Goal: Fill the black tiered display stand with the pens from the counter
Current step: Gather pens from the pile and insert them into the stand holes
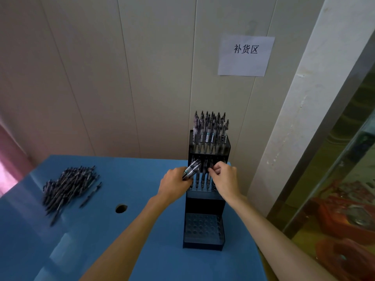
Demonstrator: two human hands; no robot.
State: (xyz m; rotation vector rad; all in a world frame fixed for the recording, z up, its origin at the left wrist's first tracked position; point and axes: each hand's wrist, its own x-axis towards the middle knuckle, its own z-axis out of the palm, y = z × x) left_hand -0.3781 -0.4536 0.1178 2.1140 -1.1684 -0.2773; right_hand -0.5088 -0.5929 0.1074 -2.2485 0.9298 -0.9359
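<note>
A loose pile of pens (pixel 70 186) lies at the far left of the blue counter (pixel 125 240), with a round hole (pixel 121 208) in the surface to the right of the pile. Further right, the left hand (pixel 174 184) is curled around a small bundle of pens (pixel 191 169), holding them tilted up toward the middle tier of the black tiered display stand (pixel 204 209). The stand sits upright against the panelled wall (pixel 121 78); its top tier is packed with upright pens (pixel 211 132), its middle tier carries a row of pens (pixel 202 181) standing in the holes, and the bottom tier's holes show bare. Just right of the bundle, the right hand (pixel 224 177) has its fingers bent inward at the middle tier, fingertips pinching the top of one pen there. Above on the wall hangs a paper sign (pixel 246 55) with printed characters.
</note>
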